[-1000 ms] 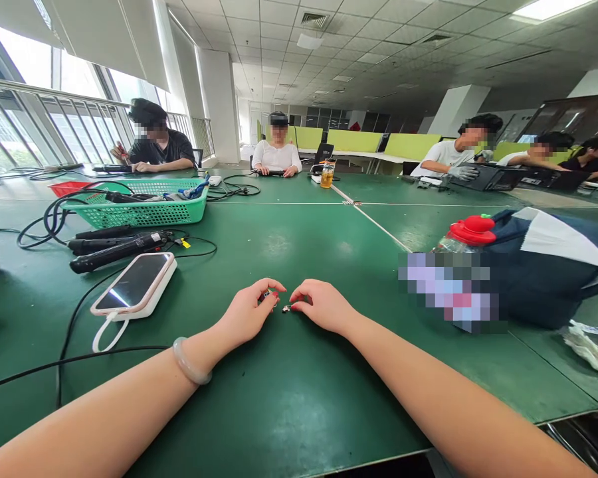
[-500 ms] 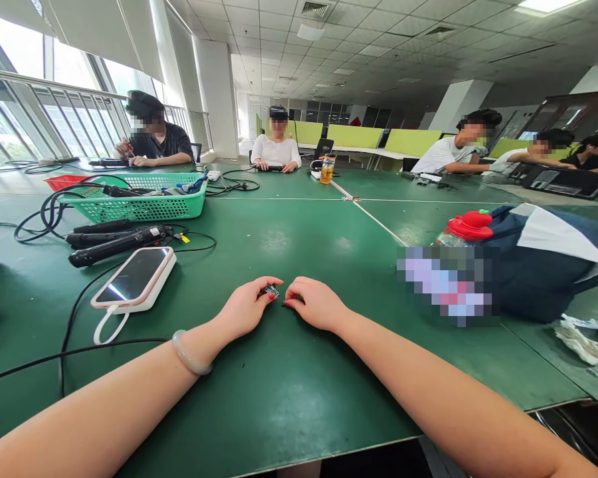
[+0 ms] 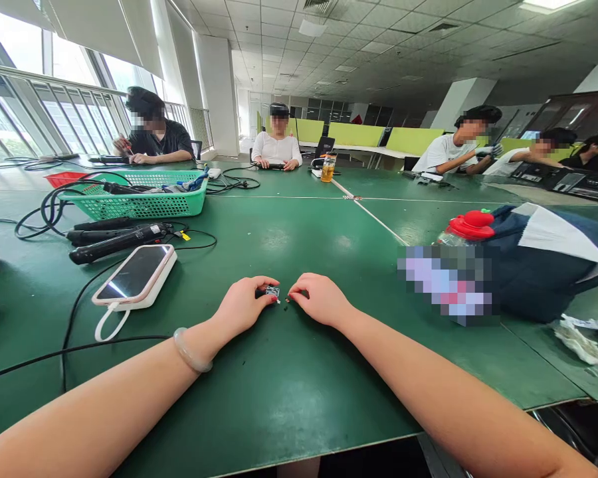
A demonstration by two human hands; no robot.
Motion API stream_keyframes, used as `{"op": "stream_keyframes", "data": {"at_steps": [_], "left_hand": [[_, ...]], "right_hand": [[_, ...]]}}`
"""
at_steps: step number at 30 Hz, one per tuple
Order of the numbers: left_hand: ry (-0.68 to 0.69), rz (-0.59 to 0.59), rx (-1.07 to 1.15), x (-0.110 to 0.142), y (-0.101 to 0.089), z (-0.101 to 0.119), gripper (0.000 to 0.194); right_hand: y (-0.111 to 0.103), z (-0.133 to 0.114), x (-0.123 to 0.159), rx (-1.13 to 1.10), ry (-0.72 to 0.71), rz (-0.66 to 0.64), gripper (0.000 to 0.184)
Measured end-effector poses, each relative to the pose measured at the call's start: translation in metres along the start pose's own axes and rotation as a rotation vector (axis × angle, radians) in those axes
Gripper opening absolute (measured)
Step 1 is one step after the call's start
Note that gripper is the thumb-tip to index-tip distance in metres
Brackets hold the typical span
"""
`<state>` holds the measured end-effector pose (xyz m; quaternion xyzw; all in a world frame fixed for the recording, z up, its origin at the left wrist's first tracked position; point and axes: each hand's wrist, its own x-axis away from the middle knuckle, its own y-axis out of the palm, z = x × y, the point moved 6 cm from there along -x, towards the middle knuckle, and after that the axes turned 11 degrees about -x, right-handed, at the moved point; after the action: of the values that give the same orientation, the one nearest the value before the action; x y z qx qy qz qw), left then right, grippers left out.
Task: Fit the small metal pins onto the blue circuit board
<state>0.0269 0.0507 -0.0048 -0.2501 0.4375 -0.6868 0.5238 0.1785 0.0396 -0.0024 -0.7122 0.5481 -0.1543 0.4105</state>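
My left hand (image 3: 244, 302) pinches a small dark circuit board (image 3: 272, 291) with pale markings between thumb and fingers. A tiny white part shows at the board's lower edge. Just to its right, my right hand (image 3: 319, 299) is closed in a pinch, its fingertips apart from the board. Whatever lies between those fingertips is too small to name. Below them, a tiny dark bit (image 3: 286, 308) rests on the green table (image 3: 279, 385). A pale bangle (image 3: 192, 352) circles my left wrist.
At left are a phone (image 3: 137, 273) on a white power bank, black folded handles (image 3: 117, 242), cables and a green basket (image 3: 144, 207). A red-lidded bottle (image 3: 471, 226) and dark bag (image 3: 543, 265) stand at right. Several people sit around the table.
My hands have drawn slightly apart, and more of the board's face shows in my left hand. A tiny dark bit now shows below my right fingertips. A co-worker at right has raised a gloved hand.
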Motion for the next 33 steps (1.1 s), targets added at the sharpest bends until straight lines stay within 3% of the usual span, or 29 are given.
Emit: {"op": "stream_keyframes", "data": {"at_steps": [11,16,23,28,33], "left_hand": [[-0.008,0.104,-0.104,-0.002,-0.006,-0.002,0.021],[-0.039,0.082,-0.136,-0.003,-0.002,-0.006,0.022],[-0.063,0.065,-0.144,-0.003,-0.003,-0.005,0.025],[-0.034,0.068,-0.165,0.0,-0.005,0.0,0.022],[-0.025,0.066,-0.142,0.001,-0.006,0.002,0.024]], "right_hand": [[0.013,-0.013,-0.001,0.087,-0.002,0.003,0.016],[0.022,-0.015,-0.007,0.162,0.047,-0.007,0.015],[0.028,-0.018,-0.007,0.37,-0.087,-0.046,0.018],[0.028,-0.015,-0.008,0.414,-0.065,-0.078,0.014],[0.019,-0.02,-0.007,0.324,-0.105,0.053,0.013]]}}
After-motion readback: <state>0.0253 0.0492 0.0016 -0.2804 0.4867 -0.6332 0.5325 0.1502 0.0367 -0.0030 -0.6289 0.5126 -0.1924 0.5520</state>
